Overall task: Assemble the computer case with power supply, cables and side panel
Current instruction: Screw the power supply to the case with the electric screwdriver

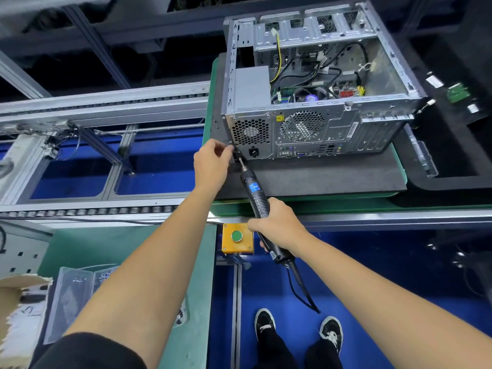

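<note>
Bench [306, 206]: green surface under your hands, with a dark foam mat [319, 179] on it carrying the work.
Computer case [314, 83]: lies on the mat just beyond your left fingers, open side up, rear panel facing you.
Power supply [251, 89]: grey box in the case's left end, its honeycomb grille right above your left fingers.
Cables [319, 73]: black and yellow leads loose inside the case, well beyond both hands.
Electric screwdriver [255, 193]: black, angled up from your right hand to the case's lower left rear corner, its bit meeting the spot your left fingers touch.
Right hand [279, 225]: your fingers are wrapped round the screwdriver's grip.
Left hand [211, 162]: your fingers are curled and pinched together at the bit tip, against the case corner; what they pinch is too small to tell.
Button box [237, 238]: yellow with a green button, just left of your right hand.
</note>
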